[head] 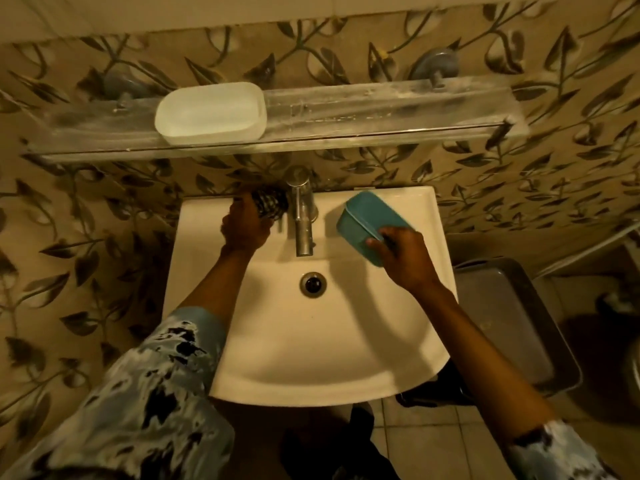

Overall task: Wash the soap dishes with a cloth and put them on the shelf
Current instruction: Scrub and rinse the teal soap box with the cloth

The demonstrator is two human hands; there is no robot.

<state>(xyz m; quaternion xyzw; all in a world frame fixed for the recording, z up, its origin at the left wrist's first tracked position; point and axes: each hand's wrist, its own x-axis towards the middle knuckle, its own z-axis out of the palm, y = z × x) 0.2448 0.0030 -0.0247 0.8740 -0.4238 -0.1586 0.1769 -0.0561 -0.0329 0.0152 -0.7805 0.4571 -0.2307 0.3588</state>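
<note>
While a white soap dish (210, 114) sits on the shelf (381, 109) at 12 o'clock, left hand (244, 226) grips cloth (270, 204) at 11, right hand (401, 252) grips blue soap dish (367, 220) at 1; likely next: bring them together to scrub.

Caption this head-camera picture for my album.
At the sink: right hand holds teal soap dish, left hand grips checked cloth; white dish shelved.

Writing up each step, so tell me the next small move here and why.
Probably bring the teal soap dish and the checked cloth together over the sink to wipe it. The left hand grips the cloth by the tap, the right hand holds the dish at the sink's right rim, apart. A white soap dish already sits on the shelf.
</note>
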